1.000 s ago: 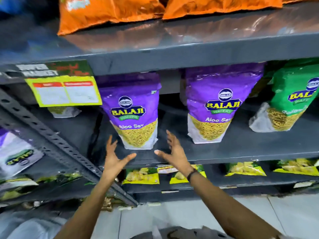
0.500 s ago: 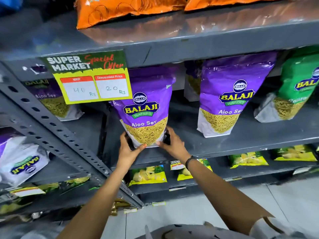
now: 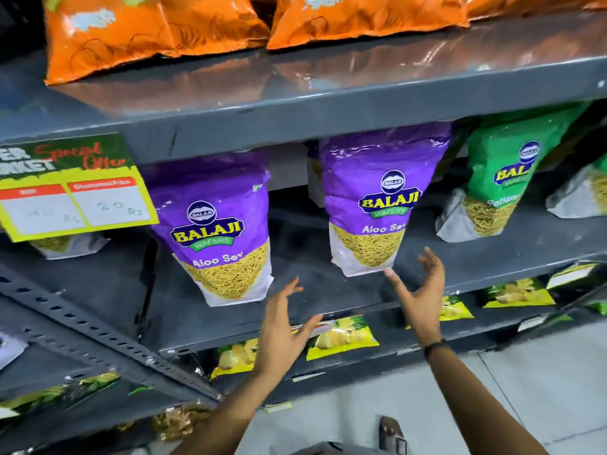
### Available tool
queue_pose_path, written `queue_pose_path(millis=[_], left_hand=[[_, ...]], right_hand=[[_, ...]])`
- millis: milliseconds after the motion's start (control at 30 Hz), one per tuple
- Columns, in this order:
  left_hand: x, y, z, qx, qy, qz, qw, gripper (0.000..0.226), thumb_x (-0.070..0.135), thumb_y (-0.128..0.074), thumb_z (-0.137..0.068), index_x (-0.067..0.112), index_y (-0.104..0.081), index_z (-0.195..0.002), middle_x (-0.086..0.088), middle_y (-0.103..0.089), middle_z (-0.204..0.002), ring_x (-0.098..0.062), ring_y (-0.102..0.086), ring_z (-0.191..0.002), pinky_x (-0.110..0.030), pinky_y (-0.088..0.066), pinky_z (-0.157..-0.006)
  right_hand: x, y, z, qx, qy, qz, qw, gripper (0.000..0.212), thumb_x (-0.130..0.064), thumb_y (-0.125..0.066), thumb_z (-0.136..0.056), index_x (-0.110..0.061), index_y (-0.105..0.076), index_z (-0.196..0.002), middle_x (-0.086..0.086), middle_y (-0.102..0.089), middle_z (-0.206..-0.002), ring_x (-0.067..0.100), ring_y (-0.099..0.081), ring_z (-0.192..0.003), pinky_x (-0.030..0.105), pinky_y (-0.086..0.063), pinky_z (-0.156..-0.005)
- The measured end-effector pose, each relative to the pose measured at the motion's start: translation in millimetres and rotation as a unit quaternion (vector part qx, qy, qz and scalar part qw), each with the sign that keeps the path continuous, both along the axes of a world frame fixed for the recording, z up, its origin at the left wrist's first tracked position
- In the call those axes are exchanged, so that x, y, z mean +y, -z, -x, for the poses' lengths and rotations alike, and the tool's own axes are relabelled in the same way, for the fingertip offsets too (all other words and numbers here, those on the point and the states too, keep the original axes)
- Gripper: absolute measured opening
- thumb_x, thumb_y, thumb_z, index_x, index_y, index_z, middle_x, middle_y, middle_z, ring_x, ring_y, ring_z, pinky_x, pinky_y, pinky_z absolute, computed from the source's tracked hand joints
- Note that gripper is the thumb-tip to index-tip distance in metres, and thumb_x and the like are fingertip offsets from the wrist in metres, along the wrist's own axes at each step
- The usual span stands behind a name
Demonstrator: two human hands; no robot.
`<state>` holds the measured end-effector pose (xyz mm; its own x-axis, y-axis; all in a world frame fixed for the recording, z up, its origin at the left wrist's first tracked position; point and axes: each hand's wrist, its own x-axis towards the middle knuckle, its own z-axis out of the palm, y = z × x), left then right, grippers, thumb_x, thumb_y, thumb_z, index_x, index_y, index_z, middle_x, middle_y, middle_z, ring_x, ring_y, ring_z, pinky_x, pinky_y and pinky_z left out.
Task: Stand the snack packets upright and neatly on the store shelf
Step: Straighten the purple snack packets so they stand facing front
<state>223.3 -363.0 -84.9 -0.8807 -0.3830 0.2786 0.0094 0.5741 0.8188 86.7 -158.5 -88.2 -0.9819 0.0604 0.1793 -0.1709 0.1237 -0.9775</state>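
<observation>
Head view: two purple packets stand upright on the grey shelf (image 3: 328,310), printed "BALAJI WAFERS" and "Aloo Sev", with yellow sev showing through clear lower windows. The left packet (image 3: 216,231) stands just up-left of the left hand (image 3: 282,330), whose fingers are spread wide and hold nothing. The right packet (image 3: 377,198) stands just above the right hand (image 3: 420,297), also wide and empty, thumb near its base. A green packet (image 3: 492,178) stands further right. A price tag (image 3: 75,192) reads "Special Offer", "20 Rs".
</observation>
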Motion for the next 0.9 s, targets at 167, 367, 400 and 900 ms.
queue_pose_path(millis=[167, 367, 400, 900], left_hand=[[23.5, -2.9, 80.7, -0.118, 0.053, -0.066, 0.989, 0.109, 0.029, -0.084, -0.060, 0.011, -0.017, -0.145, 0.028, -0.025, -0.139, -0.004, -0.035, -0.131, -0.015, -0.030, -0.104], [34.0, -7.6, 139.9, -0.171, -0.016, -0.143, 0.975, 0.112, 0.036, -0.088, -0.043, 0.018, -0.026, -0.135, -0.003, -0.050, -0.137, -0.025, -0.048, -0.127, -0.045, -0.041, -0.105], [34.8, -7.1, 143.9, -0.168, -0.020, -0.144, 0.975, 0.113, 0.039, -0.087, -0.039, 0.017, -0.028, -0.134, -0.005, -0.051, -0.136, -0.025, -0.049, -0.125, -0.045, -0.042, -0.104], [52.0, -2.7, 127.8, -0.137, -0.019, -0.173, 0.975, 0.100, 0.029, -0.088, -0.044, 0.030, -0.031, -0.127, 0.003, -0.049, -0.131, -0.014, -0.047, -0.122, -0.028, -0.040, -0.098]], right_hand=[[32.7, -0.5, 66.9, -0.055, -0.195, -0.126, 0.971, 0.104, -0.025, -0.086, -0.060, -0.021, -0.026, -0.144, -0.022, -0.038, -0.137, 0.008, -0.042, -0.129, 0.024, -0.036, -0.103], [20.3, -14.1, 108.2, -0.065, -0.344, -0.161, 0.923, 0.105, -0.018, -0.090, -0.055, -0.017, -0.028, -0.141, 0.001, -0.044, -0.145, 0.011, -0.043, -0.131, 0.031, -0.037, -0.112], [17.9, -15.7, 111.3, -0.072, -0.346, -0.184, 0.917, 0.104, -0.024, -0.091, -0.054, -0.020, -0.031, -0.139, -0.001, -0.049, -0.142, 0.015, -0.044, -0.132, 0.042, -0.035, -0.112], [26.6, -11.8, 102.0, -0.056, -0.332, -0.255, 0.906, 0.086, -0.042, -0.088, -0.053, -0.020, -0.043, -0.122, 0.000, -0.060, -0.128, 0.022, -0.051, -0.125, 0.041, -0.029, -0.105]])
